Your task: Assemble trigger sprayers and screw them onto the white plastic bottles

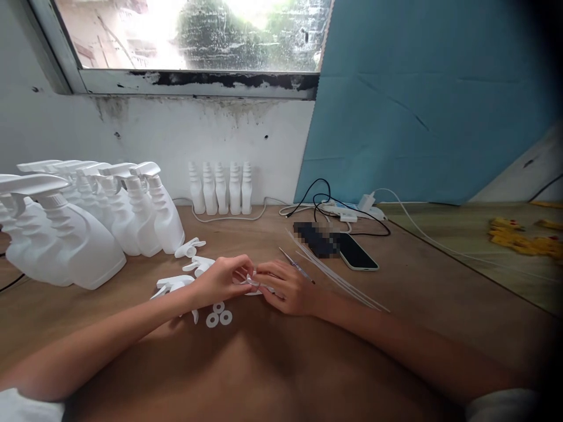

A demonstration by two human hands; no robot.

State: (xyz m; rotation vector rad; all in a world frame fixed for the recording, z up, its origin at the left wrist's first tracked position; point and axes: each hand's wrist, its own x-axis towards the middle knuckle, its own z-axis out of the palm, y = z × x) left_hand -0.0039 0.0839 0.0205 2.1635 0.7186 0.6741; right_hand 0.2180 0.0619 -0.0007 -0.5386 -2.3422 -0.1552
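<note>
Both hands meet over the table around a white plastic spray trigger head (252, 291), mostly covered by the fingers. My left hand (224, 282) pinches a small white part at its near side, too hidden to name. My right hand (288, 287) has its fingers curled around the trigger head from the other side. Left of my hands lie loose white trigger heads, one (190, 248) at the back and another (173, 284) partly behind my left forearm. Several flat white ring washers (226, 317) lie just in front of my left wrist.
White spray bottles (94, 252) with triggers crowd the left side. Slim white bottles (221, 190) line the wall. Thin white tubes (338, 275), a pen-like tool (297, 265), a phone (358, 252), a power strip (352, 208) and cables lie to the right.
</note>
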